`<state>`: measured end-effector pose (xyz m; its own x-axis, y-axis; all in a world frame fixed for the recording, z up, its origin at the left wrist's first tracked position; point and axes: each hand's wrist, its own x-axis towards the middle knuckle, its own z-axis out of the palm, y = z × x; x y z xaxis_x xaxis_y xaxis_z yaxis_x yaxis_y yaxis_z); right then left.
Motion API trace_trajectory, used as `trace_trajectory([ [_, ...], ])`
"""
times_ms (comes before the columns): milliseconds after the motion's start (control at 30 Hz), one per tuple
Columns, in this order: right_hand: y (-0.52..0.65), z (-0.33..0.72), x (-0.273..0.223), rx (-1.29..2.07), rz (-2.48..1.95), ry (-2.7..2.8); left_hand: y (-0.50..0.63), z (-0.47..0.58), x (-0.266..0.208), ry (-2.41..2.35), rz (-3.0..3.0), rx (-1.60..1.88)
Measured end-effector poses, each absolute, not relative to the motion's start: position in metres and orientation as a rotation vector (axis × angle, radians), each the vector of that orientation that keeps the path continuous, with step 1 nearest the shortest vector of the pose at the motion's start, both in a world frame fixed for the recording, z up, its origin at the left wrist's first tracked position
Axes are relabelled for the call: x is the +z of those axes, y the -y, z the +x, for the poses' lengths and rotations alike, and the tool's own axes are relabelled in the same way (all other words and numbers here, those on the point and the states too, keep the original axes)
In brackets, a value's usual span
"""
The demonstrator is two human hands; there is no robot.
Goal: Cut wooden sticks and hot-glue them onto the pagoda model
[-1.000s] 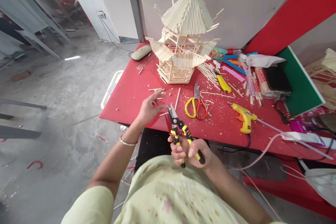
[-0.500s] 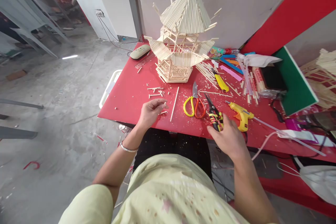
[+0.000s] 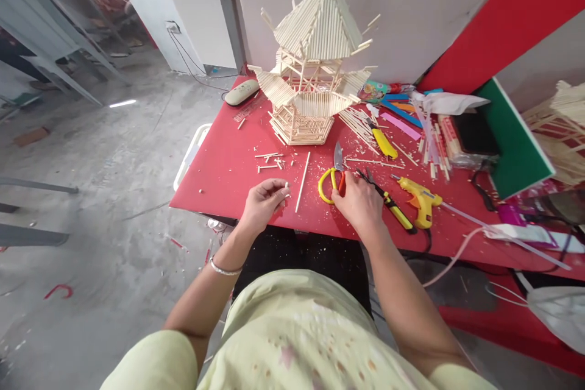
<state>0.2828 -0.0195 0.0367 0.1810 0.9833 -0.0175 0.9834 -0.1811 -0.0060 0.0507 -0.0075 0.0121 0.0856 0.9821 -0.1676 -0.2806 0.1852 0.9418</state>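
Observation:
My left hand (image 3: 262,204) is closed in a pinch above the table's front edge, with the short end of a pale wooden stick (image 3: 287,185) between thumb and fingertips. Over the red handle of the scissors (image 3: 326,186), my right hand (image 3: 363,204) has its thumb and fingers closed around the loop; part of that handle is hidden. The yellow loop and the blades stay visible on the table. Just right of that hand lie pruning snips (image 3: 400,213) with black and yellow handles. One long stick (image 3: 302,183) rests between my hands.
A pagoda model of sticks (image 3: 315,73) stands at the back of the red table (image 3: 219,158). Cut bits (image 3: 269,161) lie before it. To the right are a yellow cutter (image 3: 384,143), a glue gun (image 3: 420,198) and a green board (image 3: 521,140). A computer mouse (image 3: 241,92) lies back left.
My right hand has let go of the snips and moved left onto the scissors. The snips now lie farther right, turned. My left hand still pinches the short stick.

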Motion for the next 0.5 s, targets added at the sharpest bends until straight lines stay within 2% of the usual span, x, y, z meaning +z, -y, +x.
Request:
trace_trajectory([
  [267, -0.009, 0.285, 0.042, -0.251, 2.415, -1.786, 0.008, 0.044, 0.012, -1.056, 0.933, 1.216],
  [400, 0.012, 0.297, 0.037, -0.389, 2.493, -1.867, 0.006, 0.04, 0.007, -1.084, 0.939, 1.205],
  [500, 0.038, 0.3, 0.029, -0.625, 2.626, -2.009, 0.006, 0.037, 0.005, -1.068, 0.921, 1.202],
])
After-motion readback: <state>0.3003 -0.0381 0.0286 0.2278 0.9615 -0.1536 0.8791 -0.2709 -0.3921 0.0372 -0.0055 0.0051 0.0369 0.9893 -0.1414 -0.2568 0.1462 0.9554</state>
